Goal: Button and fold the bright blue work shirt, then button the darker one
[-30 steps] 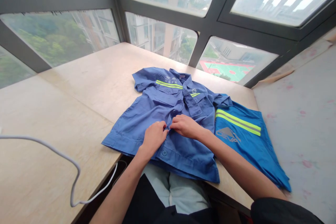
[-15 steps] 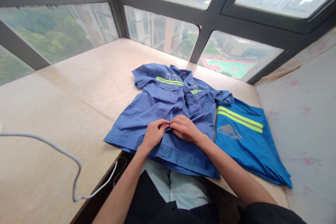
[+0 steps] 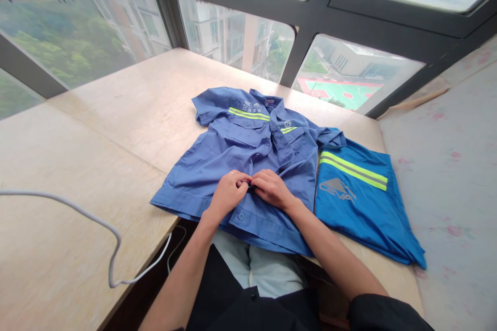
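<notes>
A blue short-sleeved work shirt (image 3: 233,160) with yellow reflective strips lies front up, its collar away from me and its hem hanging slightly over the near edge. My left hand (image 3: 229,191) and my right hand (image 3: 272,189) meet at the front placket, low on the shirt. Both pinch the fabric there, fingertips nearly touching; whatever button sits between them is hidden. Below my hands, a button (image 3: 241,216) shows on the hem band. The upper front stays open around the collar.
A brighter blue folded garment (image 3: 349,207) with a reflective strip lies to the right, partly under the shirt's sleeve. A white cable (image 3: 112,258) curves over the table (image 3: 77,165) at left and past its edge. Windows (image 3: 236,36) border the far side; a papered wall (image 3: 454,191) stands right.
My fingers have shifted slightly at the placket, the left hand turning a little while both keep their pinch. The whole view has moved slightly; the garments lie as before.
</notes>
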Demonstrator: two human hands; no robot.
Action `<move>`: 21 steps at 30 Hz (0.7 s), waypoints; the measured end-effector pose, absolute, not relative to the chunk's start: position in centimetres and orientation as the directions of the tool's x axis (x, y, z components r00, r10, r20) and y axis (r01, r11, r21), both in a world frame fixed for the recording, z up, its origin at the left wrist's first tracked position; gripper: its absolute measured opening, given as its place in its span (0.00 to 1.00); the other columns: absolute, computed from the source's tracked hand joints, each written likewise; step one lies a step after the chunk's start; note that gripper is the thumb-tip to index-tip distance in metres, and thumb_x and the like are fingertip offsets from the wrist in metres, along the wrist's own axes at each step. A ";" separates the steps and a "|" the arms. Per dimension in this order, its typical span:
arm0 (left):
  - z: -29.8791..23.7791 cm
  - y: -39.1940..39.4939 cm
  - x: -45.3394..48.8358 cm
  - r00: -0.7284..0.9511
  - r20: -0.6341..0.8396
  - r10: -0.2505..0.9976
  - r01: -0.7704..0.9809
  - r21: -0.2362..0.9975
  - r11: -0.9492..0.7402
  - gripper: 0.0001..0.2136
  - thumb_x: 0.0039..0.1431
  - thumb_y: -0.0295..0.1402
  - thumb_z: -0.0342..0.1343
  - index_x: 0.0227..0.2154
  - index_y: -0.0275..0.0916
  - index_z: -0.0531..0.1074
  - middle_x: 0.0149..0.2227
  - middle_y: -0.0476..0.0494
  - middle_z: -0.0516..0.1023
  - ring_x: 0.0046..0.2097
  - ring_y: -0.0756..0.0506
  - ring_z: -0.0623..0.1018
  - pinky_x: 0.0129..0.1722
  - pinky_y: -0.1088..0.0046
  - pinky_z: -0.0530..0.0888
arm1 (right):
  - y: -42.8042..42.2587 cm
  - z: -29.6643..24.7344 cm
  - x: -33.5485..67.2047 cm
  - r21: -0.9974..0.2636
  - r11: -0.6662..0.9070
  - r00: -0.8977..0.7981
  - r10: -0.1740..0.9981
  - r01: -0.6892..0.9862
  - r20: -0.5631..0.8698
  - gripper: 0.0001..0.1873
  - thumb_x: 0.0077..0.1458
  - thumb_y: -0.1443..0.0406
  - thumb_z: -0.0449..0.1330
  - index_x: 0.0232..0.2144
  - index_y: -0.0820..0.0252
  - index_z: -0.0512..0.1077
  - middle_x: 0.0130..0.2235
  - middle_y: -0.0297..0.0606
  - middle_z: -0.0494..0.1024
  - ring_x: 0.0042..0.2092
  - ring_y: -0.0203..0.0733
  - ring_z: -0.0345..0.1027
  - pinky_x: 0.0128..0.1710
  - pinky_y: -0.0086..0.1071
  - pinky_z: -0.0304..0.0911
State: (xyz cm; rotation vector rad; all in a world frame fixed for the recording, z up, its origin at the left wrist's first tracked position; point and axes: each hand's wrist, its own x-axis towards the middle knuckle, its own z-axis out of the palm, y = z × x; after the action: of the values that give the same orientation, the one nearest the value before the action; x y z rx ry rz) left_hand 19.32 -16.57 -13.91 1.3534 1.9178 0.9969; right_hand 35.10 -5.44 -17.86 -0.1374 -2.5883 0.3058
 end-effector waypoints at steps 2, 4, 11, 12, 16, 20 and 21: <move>-13.0 -16.8 19.5 -0.308 -0.068 0.949 0.618 0.744 0.254 0.14 0.57 0.30 0.51 0.40 0.42 0.82 0.42 0.45 0.80 0.36 0.49 0.76 0.44 0.72 0.72 | -5.3 -17.9 35.2 -0.265 0.964 -0.846 0.156 0.018 0.510 0.06 0.61 0.71 0.53 0.36 0.60 0.70 0.39 0.40 0.77 0.40 0.38 0.66 0.41 0.33 0.58; -12.4 -16.9 19.5 -0.302 -0.107 0.947 0.682 0.670 0.293 0.13 0.59 0.34 0.53 0.41 0.44 0.82 0.43 0.44 0.80 0.37 0.48 0.76 0.43 0.72 0.72 | -5.2 -18.0 35.3 -0.288 0.957 -0.843 0.167 0.015 0.512 0.06 0.61 0.71 0.54 0.36 0.60 0.70 0.39 0.39 0.78 0.40 0.38 0.66 0.42 0.33 0.58; -12.0 -16.8 19.1 -0.302 -0.172 0.938 0.777 0.526 0.347 0.11 0.61 0.36 0.55 0.41 0.45 0.81 0.42 0.42 0.80 0.42 0.43 0.78 0.43 0.70 0.71 | -5.1 -18.0 35.5 -0.297 0.954 -0.834 0.186 0.028 0.519 0.07 0.63 0.70 0.52 0.36 0.60 0.71 0.39 0.39 0.78 0.40 0.37 0.67 0.41 0.33 0.57; -12.0 -16.7 19.1 -0.296 -0.166 0.941 0.786 0.517 0.338 0.11 0.61 0.37 0.55 0.40 0.44 0.81 0.41 0.41 0.80 0.42 0.43 0.77 0.42 0.71 0.70 | -5.1 -17.9 35.5 -0.291 0.956 -0.837 0.181 0.028 0.516 0.07 0.64 0.70 0.52 0.36 0.60 0.71 0.39 0.39 0.78 0.40 0.37 0.67 0.41 0.33 0.56; -12.3 -16.1 19.2 -0.250 -0.116 0.961 0.784 0.558 0.271 0.12 0.62 0.37 0.52 0.34 0.41 0.80 0.37 0.41 0.80 0.40 0.45 0.76 0.42 0.71 0.69 | -5.2 -17.8 35.5 -0.270 0.963 -0.843 0.168 0.029 0.511 0.06 0.63 0.70 0.53 0.36 0.60 0.70 0.39 0.39 0.78 0.40 0.38 0.66 0.41 0.34 0.56; -13.4 -15.8 19.0 -0.286 -0.117 0.951 0.589 0.761 0.271 0.14 0.60 0.39 0.50 0.29 0.37 0.77 0.31 0.43 0.79 0.34 0.47 0.74 0.37 0.73 0.68 | -5.2 -18.0 35.6 -0.286 0.957 -0.854 0.194 0.056 0.482 0.06 0.61 0.70 0.54 0.37 0.60 0.70 0.39 0.40 0.77 0.40 0.39 0.66 0.42 0.35 0.57; -13.6 -15.8 19.1 -0.303 -0.129 0.944 0.511 0.814 0.276 0.14 0.59 0.40 0.50 0.28 0.37 0.77 0.30 0.44 0.79 0.33 0.48 0.73 0.35 0.73 0.67 | -5.2 -18.0 35.6 -0.293 0.954 -0.854 0.201 0.060 0.479 0.06 0.61 0.70 0.54 0.37 0.60 0.71 0.39 0.40 0.77 0.40 0.39 0.66 0.42 0.35 0.57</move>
State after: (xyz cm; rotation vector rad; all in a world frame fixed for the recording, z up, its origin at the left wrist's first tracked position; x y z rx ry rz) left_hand 19.07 -15.81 -13.63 1.3066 1.9263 0.8934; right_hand 35.58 -5.18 -18.04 -0.1856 -2.5811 0.3655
